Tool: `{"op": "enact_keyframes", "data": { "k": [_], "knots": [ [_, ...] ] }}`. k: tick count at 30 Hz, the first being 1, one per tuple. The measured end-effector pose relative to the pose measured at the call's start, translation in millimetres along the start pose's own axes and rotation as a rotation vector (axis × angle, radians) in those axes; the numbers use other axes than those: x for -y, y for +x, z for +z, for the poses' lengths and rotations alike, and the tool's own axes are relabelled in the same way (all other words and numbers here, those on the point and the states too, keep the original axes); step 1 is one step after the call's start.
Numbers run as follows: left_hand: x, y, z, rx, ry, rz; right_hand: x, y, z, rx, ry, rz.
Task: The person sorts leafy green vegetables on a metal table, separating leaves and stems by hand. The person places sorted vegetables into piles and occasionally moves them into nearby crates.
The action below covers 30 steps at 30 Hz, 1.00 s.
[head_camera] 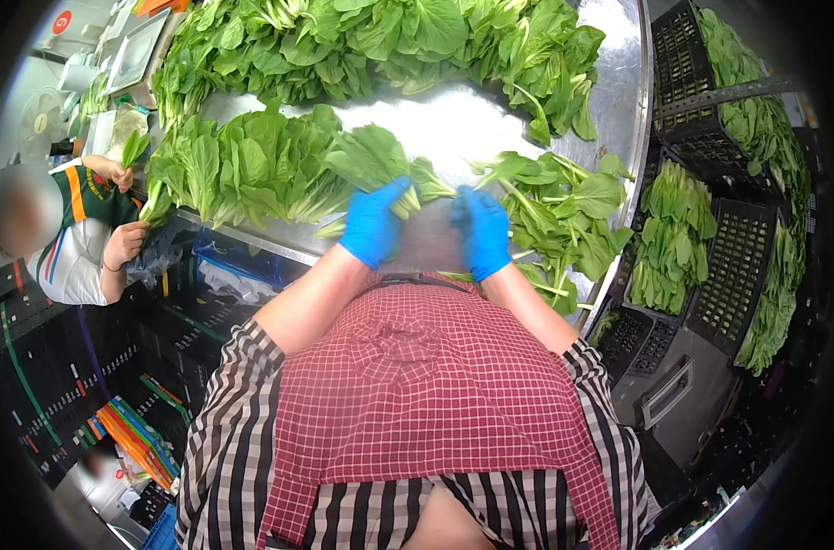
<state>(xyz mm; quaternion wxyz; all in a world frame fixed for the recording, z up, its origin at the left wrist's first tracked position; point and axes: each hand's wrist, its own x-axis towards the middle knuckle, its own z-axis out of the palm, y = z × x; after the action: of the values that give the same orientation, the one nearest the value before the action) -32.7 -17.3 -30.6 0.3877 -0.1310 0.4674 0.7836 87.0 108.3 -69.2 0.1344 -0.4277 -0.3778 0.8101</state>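
Note:
My left hand (374, 223), in a blue glove, is closed around a small bunch of leafy greens (374, 159), its leaves pointing up and to the left. In a matching glove, my right hand (482, 230) pinches the stem end of a small leafy stalk (429, 180) that lies between both hands. Close to my right hand spreads a loose pile of greens (582, 199). Left of my left hand stands a dense row of upright greens (252, 165). Everything rests on a shiny metal table (606, 148).
A long heap of greens (389, 41) runs along the table's far side. Black plastic crates (730, 275) with greens stand at the right. A co-worker (80, 227) at the left holds greens in both hands. Black crates (39, 344) fill the lower left.

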Motion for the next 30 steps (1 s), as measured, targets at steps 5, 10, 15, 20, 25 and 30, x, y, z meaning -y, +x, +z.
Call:
{"op": "enact_keyframes", "data": {
  "k": [5, 10, 15, 20, 25, 30],
  "knots": [
    [-16, 5, -13, -0.042, 0.013, 0.058, 3, 31, -19, 0.013, -1.002, -0.550],
    [-13, 1, -9, -0.020, 0.028, 0.072, -8, 41, -18, 0.044, -1.341, -0.653],
    [-11, 1, -15, -0.018, -0.003, 0.018, 6, 27, -12, 0.072, -0.519, -0.100],
    [6, -4, -12, 0.056, -0.063, -0.110, 13, 4, -9, 0.168, -0.076, 0.102],
    [4, -10, -3, 0.271, 0.140, -0.171, 14, -6, -3, 0.315, -0.256, 0.180],
    [6, -9, -12, 0.239, 0.173, -0.152, 6, -13, 2, 0.321, -0.155, 0.212]
  ]
}}
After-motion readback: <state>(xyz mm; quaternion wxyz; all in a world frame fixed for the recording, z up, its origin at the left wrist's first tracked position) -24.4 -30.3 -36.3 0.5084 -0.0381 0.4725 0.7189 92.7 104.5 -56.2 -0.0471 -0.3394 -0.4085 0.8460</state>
